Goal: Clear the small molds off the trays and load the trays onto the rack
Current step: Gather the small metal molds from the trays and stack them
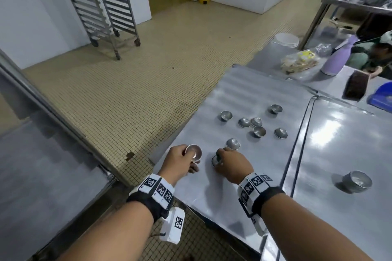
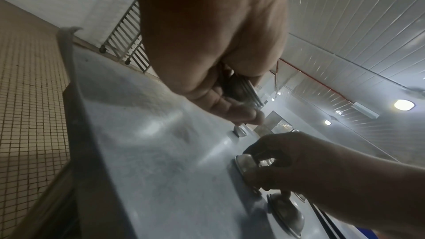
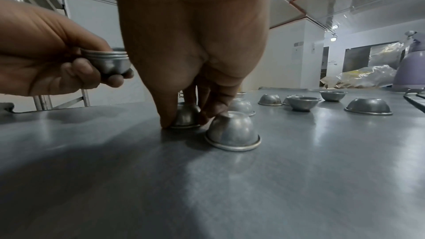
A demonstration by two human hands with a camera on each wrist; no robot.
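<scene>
1. Leftmost, our left hand (image 1: 180, 158) clasps a nested stack of molds (image 1: 193, 152), held off the tray (image 1: 244, 95).
2. Next, our right hand (image 1: 232, 164) pinches an upside-down mold (image 3: 187, 115) at its rim, on the tray.
3. We judge the molds light, stiff, slick metal; the rim is the place to grip.
4. Right wrist view shows fingertips at the rim; head view hides that, but shows the loose molds (image 1: 259, 131) and the rack (image 1: 101, 2) far off.
</scene>
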